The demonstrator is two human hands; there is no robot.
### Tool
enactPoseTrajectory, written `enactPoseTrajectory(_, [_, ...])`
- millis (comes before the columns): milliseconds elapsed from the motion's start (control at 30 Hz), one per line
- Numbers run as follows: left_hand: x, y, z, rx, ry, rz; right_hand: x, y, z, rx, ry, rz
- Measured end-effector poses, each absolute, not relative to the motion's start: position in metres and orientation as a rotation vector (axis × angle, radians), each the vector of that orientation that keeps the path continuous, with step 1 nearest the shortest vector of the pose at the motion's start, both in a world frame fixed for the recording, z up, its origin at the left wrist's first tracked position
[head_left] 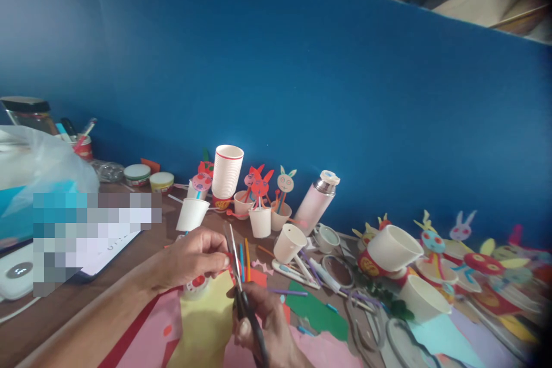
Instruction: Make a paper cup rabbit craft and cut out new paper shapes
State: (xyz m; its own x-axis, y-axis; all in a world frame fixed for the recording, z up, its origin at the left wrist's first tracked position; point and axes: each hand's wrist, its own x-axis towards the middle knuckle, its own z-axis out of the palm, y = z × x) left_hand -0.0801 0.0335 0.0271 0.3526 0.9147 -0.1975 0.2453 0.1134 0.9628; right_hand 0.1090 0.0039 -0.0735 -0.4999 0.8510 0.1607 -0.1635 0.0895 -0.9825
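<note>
My right hand [263, 322] grips a pair of black-handled scissors [244, 305], whose blades point up and away, slightly apart. Beside the blade tips, my left hand [196, 261] is pinched closed on a small piece of red paper [228, 260], mostly hidden by the fingers. Under both hands lie a yellow paper sheet [204, 322] and a pink paper sheet [155, 328]. A white ring-shaped piece with red spots [197, 286] rests on the yellow sheet, just below my left hand. Blue and orange straws [247, 259] lie beyond the scissors.
Behind the hands stand a stack of paper cups [228, 169], several cups with paper rabbit heads [260, 221] and a pink thermos [317, 201]. More cup figures [435, 267] crowd the right. At left are a phone [114, 250] and a plastic bag [47, 161]. A blue wall [276, 80] closes off the back.
</note>
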Motion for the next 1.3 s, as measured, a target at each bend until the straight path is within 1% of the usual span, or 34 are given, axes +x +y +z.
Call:
enactPoseTrajectory(600, [-0.076,0.036,0.027,1.339,1.127,0.758,0.111,0.005,-0.066,-0.721,-1.511,1.527])
enactPoseTrajectory(1067, [-0.093,0.037,0.020,1.456,1.070,0.680,0.115,0.007,-0.070,-0.779,-1.603,1.548])
enactPoseTrajectory(1300, [-0.091,0.035,0.026,1.477,1.106,0.673,0.116,0.006,-0.068,-0.776,-1.594,1.590])
